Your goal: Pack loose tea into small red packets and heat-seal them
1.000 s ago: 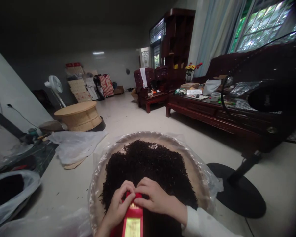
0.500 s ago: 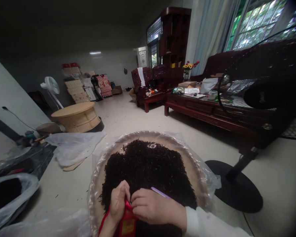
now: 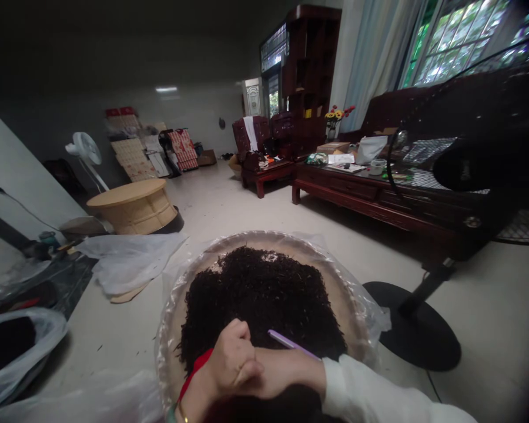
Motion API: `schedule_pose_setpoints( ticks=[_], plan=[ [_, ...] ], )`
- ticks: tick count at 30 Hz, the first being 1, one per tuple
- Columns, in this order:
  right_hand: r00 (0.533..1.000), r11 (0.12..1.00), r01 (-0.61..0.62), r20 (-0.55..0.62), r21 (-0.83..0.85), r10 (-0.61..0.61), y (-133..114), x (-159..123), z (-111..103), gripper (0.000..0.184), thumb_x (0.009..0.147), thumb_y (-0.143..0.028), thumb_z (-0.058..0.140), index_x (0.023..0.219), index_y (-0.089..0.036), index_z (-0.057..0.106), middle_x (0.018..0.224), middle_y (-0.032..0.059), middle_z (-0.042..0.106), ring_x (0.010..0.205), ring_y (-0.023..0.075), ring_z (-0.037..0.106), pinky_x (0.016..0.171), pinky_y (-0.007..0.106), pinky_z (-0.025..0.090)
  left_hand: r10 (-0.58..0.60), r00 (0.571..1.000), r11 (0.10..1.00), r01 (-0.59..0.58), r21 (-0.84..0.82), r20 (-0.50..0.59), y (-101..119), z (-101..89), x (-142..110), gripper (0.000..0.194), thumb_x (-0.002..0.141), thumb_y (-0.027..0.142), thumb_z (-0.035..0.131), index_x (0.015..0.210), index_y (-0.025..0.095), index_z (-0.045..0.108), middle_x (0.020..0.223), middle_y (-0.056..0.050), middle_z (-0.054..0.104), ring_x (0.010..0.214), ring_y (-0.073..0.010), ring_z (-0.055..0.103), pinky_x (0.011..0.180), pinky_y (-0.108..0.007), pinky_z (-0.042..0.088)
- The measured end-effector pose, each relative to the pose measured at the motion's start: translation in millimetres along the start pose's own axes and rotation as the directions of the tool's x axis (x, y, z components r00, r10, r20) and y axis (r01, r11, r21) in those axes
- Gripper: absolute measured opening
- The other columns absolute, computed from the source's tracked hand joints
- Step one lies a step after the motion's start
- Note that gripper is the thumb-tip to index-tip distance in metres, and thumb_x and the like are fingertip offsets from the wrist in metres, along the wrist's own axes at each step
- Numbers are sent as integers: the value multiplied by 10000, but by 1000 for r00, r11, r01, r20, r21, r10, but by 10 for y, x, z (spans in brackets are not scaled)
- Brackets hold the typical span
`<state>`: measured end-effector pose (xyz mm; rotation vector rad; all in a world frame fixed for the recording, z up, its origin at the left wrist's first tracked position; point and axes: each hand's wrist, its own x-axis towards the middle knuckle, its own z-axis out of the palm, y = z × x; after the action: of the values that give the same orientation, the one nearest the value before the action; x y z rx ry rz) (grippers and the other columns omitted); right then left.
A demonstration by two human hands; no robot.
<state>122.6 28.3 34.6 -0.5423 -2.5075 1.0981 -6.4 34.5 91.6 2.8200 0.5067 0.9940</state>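
My left hand [image 3: 234,359] is closed in a fist over the front of the heap of dark, dry shreds like tea leaves [image 3: 264,294]. A red bag [image 3: 198,367] shows in part behind and below this hand, which grips it. My right hand [image 3: 268,376] crosses behind my left hand, its fingers hidden, close to the bag. Just beyond my right wrist, a thin purple stick-like handle [image 3: 286,341] rests on the shreds; its lower end is covered. The heap lies in a wide round tray [image 3: 350,305] lined with clear plastic.
To the right stands a black fan on a round base [image 3: 414,329]. A lined container of dark shreds [image 3: 48,335] is at the lower left. Crumpled plastic sheeting [image 3: 132,258] and a round tan stool [image 3: 127,197] lie beyond it. A low wooden table [image 3: 335,188] stands behind.
My left hand has turned over and moved right, across my right hand. The red bag, upright with its yellow label showing before, is now mostly hidden. The purple handle stays put.
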Motion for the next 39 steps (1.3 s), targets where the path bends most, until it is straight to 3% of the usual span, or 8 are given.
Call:
schedule_pose_setpoints(
  ticks=[5,7,13,19,27,32,36,39],
  plan=[
    [900,846,-173,-267,504,343,19,-100,-153,236,879,-354,499,889,-193,671,844,14,645,747,152,522,726,287,434,-189,982,962,180,207,25,-91,-215,-32,228,890,366,517,974,189,635,1007,-96,682,1081,-271,524,912,-448,449],
    [820,657,-109,-306,746,484,-19,-174,-226,364,846,-493,545,1036,-208,667,916,20,668,842,179,562,837,340,416,-252,968,921,241,306,-6,-137,-215,-159,438,805,371,631,1188,171,559,1224,-131,614,1205,-312,463,977,-502,423],
    [820,272,116,-246,955,517,-101,-192,-210,574,608,-605,751,951,-147,714,941,92,707,967,260,597,987,410,313,-300,953,895,267,356,38,-235,54,-509,568,784,174,580,1336,180,445,1240,-114,611,1147,-266,523,988,-465,440],
    [767,183,-204,41,962,640,-69,-218,-224,691,730,-801,457,1148,-281,640,1288,56,602,1242,292,424,1064,528,96,-387,922,821,330,466,28,-136,175,-509,651,722,174,661,1345,229,477,1299,-95,599,1205,-332,457,990,-526,384],
    [673,252,-375,75,892,735,-128,-203,-233,700,771,-803,381,1218,-314,607,1333,32,571,1299,289,368,1062,522,179,-491,871,852,485,195,-19,-129,516,-658,709,674,42,611,1345,201,446,1274,-94,612,1035,-269,538,900,-446,508],
    [807,584,-238,-176,776,563,-94,-384,-482,804,815,-788,287,1170,-170,658,1126,142,688,1115,303,573,986,490,349,-627,759,757,647,90,-174,-207,623,-748,596,707,65,605,1274,219,502,1135,-76,651,985,-243,581,864,-419,531],
    [559,776,-443,-538,450,631,330,-812,-672,712,843,-710,361,1259,-181,593,1327,145,570,1272,314,462,1070,470,291,-680,686,702,711,41,-261,-227,630,-802,501,739,150,634,1225,235,545,1065,-55,634,960,-225,603,865,-409,531],
    [244,439,-871,-580,221,777,720,-1142,-600,898,751,-626,596,1459,-143,329,1523,201,286,1417,404,166,1104,555,165,-696,652,682,731,7,-299,-204,645,-807,481,738,166,649,1208,229,568,1021,-50,619,949,-221,610,852,-399,538]
  ],
)
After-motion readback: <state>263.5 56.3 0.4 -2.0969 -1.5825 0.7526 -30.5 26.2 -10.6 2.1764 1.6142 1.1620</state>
